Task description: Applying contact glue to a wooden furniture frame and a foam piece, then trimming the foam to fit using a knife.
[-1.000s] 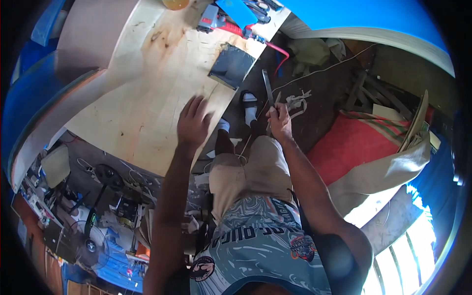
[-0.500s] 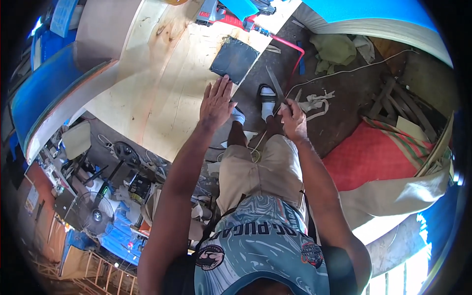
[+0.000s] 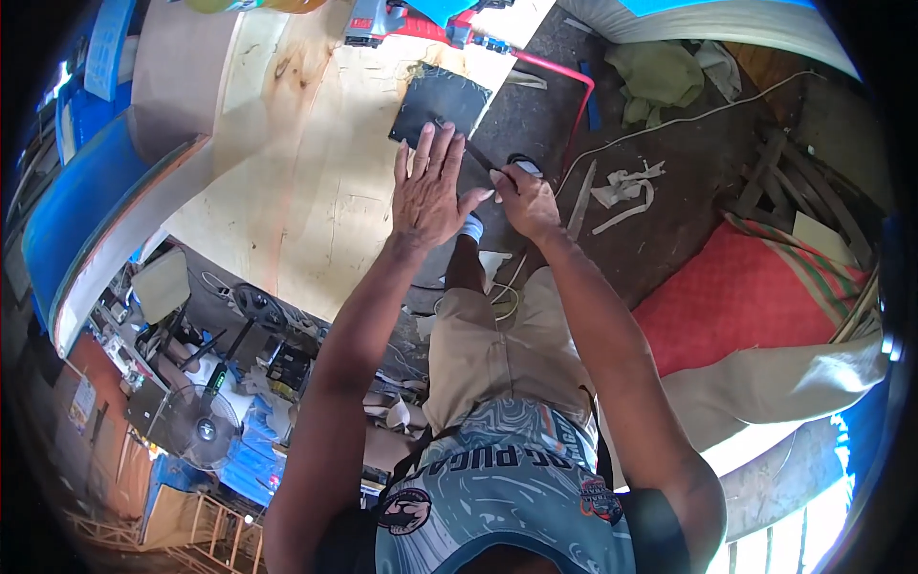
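A dark square sheet (image 3: 442, 96) lies on the pale wooden tabletop (image 3: 325, 182), close to its right edge. My left hand (image 3: 428, 194) is stretched out flat, its fingertips on the near edge of the sheet. To its right, my right hand (image 3: 526, 201) is closed round the handle end of a long narrow knife (image 3: 481, 156). The blade slants up and left from my fist toward the sheet and my left fingertips. Part of it is hard to tell from the dark floor and sheet.
A red power tool (image 3: 421, 29) with a red hose (image 3: 564, 69) sits at the table's far end. Curved blue-and-white panels (image 3: 124, 191) stand at left. A fan (image 3: 199, 428) is at lower left, red cloth (image 3: 717, 287) at right. Fabric scraps (image 3: 626, 187) litter the floor.
My right hand has moved left and up, bringing the knife from over the floor to the sheet's near corner. My left hand has shifted slightly right relative to the sheet, its fingers still outstretched.
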